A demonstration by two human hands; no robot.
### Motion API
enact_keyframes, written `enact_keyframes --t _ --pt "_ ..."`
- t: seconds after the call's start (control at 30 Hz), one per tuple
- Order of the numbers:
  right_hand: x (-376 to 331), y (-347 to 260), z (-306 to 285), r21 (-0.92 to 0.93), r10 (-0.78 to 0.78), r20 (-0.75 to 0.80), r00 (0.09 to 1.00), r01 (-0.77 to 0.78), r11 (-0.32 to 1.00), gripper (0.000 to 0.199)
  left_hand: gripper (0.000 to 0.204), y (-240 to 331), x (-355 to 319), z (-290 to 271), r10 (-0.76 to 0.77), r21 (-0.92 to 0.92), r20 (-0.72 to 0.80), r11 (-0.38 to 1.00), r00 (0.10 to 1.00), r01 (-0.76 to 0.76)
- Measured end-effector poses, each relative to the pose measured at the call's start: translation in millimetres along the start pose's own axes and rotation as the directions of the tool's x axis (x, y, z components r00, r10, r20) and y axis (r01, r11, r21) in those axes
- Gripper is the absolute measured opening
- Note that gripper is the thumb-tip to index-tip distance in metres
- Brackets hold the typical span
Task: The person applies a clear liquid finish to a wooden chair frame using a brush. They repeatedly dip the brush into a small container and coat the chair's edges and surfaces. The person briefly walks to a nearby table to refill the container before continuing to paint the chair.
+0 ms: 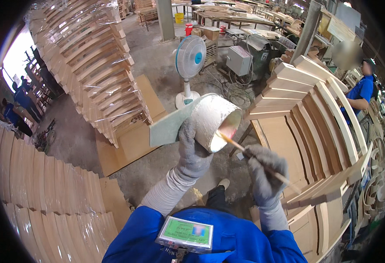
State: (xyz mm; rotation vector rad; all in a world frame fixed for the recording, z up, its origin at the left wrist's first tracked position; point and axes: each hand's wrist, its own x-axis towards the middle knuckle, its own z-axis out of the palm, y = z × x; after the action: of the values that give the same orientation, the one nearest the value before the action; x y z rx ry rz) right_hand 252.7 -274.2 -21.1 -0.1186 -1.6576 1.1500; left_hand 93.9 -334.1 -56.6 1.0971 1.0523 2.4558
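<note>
My left hand, in a grey glove, is closed round a white, crusted pot tilted with its mouth to the right. A flat pale grey-green piece juts out to the left behind the pot; I cannot tell whether it is joined to it or held along with it. In my gloved right hand is a thin wooden stick. Its tip reaches into the pot's mouth, where something whitish and pinkish shows. Whether that end carries bristles is not clear.
Curved wooden frames stand on a bench at the right. Wrapped wooden parts rise at the left above cardboard, with more stacked parts nearer. A standing fan is ahead. A person in blue is at the far right.
</note>
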Motion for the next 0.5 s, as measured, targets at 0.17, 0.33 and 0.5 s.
enact_keyframes --t 0.17,0.33,0.5 --pt "-41 -54 -4 -0.207 -0.241 0.302 0.922 0.311 0.928 0.018 0.062 -1 -26 -2 0.304 0.268 -0.064 0.923 0.950 -0.277" --pt "-72 -76 -16 -0.028 -0.092 -0.154 0.984 0.089 0.996 0.020 0.051 6 -54 34 -0.041 0.032 -0.051 0.999 0.998 0.042" --pt "-98 -111 -60 -0.098 -0.159 -0.160 0.974 0.145 0.985 0.024 0.051 31 -71 102 -0.228 -0.541 0.140 0.798 0.964 0.267"
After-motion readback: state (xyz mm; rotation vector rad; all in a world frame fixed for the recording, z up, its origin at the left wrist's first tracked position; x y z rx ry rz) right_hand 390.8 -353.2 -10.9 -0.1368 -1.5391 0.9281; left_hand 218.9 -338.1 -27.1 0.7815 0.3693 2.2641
